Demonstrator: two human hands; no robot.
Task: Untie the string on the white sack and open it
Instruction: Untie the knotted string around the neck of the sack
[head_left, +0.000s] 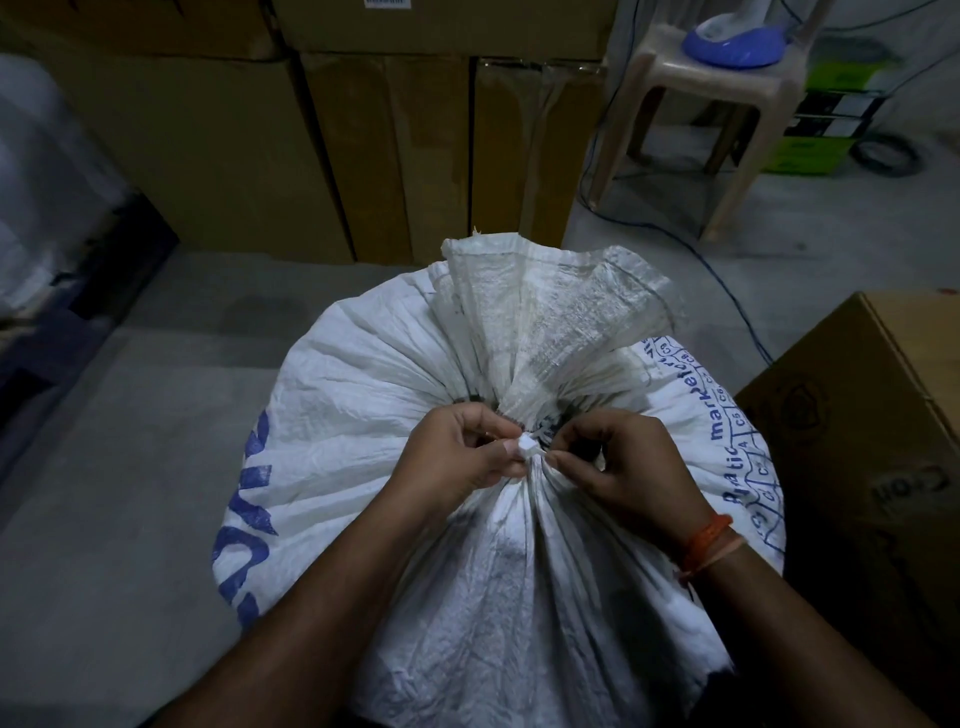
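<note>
A full white woven sack (363, 415) with blue print stands on the floor right below me. Its neck is gathered tight, and the loose top fans upward (550, 306) beyond the tie. A white string knot (529, 448) sits at the gathered neck. My left hand (457, 452) pinches the knot from the left with thumb and fingers. My right hand (623, 462) pinches it from the right; an orange thread band circles that wrist. The rest of the string around the neck is hidden by folds and fingers.
Stacked cardboard boxes (363, 145) line the wall behind the sack. Another cardboard box (872, 441) stands close on the right. A beige plastic stool (717, 104) with a blue object on it stands at the back right, with a blue cable (727, 291) trailing over the grey floor.
</note>
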